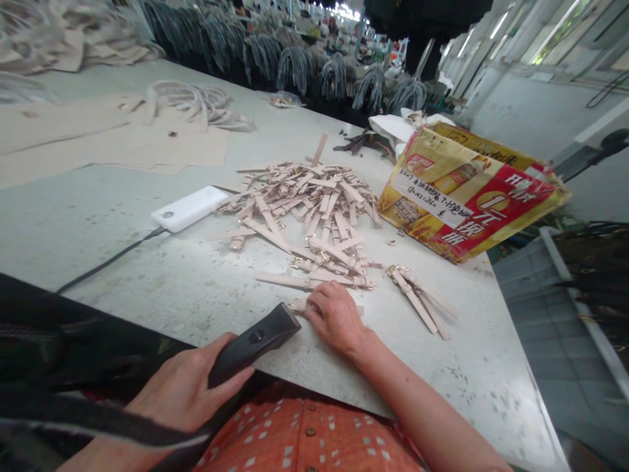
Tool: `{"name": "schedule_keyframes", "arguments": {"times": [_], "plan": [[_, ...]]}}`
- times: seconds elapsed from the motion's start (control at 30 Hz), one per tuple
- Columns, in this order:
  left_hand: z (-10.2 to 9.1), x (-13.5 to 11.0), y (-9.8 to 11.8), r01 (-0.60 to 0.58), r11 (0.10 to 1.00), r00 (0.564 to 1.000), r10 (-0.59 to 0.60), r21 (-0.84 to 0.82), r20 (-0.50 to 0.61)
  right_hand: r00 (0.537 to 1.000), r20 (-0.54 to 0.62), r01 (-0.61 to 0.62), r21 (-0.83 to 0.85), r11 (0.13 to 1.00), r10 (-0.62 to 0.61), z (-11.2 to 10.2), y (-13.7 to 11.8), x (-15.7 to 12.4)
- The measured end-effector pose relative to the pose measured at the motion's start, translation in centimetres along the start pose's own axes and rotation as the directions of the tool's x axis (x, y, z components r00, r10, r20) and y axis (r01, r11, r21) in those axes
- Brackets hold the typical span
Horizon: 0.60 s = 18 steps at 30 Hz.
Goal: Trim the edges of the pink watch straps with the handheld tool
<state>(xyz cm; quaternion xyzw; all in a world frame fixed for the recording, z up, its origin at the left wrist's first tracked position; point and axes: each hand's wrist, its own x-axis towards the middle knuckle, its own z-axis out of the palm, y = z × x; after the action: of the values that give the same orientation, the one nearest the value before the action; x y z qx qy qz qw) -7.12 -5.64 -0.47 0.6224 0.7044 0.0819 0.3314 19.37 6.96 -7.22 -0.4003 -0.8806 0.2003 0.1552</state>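
Note:
My left hand [196, 380] is wrapped around a black hair clipper [250, 344], its flat head tilted up to the right above the table edge. Just beyond that head, my right hand [337, 314] has its fingers curled down over a light beige buckle strap [297, 305]. Most of this strap is hidden under the fingers. Directly behind my right hand lies a loose heap of similar beige straps [314, 196] with small gold-coloured buckles. To the right, a small separate bunch of straps [417, 298] rests on the table.
A white power bank [189, 208] with a black cable [111, 262] lies left of the heap. The yellow and red cardboard box [442, 196] stands at the table's right edge, beside a grey bin [555, 314]. Beige sheets [187, 147] and pale loops [191, 105] cover the far left.

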Motion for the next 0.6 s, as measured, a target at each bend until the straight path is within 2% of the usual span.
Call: {"name": "schedule_keyframes", "arguments": {"times": [0.13, 0.3, 0.5, 0.6], "plan": [[-0.1, 0.5, 0.7, -0.021, 1.0, 0.997, 0.021, -0.009, 0.068, 1.0, 0.005, 0.02, 0.089, 0.996, -0.02, -0.2, 0.0, -2.7], [0.4, 1.1, 1.7, -0.079, 0.997, 0.993, 0.079, 0.0, 0.087, 0.999, 0.039, -0.041, 0.155, 0.987, 0.035, -0.3, -0.2, -5.2], [0.5, 1.4, 2.3, -0.081, 0.996, 0.989, 0.078, 0.023, 0.126, 0.995, 0.09, -0.044, 0.079, 0.996, 0.037, -1.0, -0.2, -6.6], [0.8, 1.3, 2.4, -0.07, 0.997, 0.981, 0.065, 0.021, 0.184, 0.992, 0.125, -0.039, 0.043, 0.998, 0.033, -1.5, -0.2, -7.4]]}}
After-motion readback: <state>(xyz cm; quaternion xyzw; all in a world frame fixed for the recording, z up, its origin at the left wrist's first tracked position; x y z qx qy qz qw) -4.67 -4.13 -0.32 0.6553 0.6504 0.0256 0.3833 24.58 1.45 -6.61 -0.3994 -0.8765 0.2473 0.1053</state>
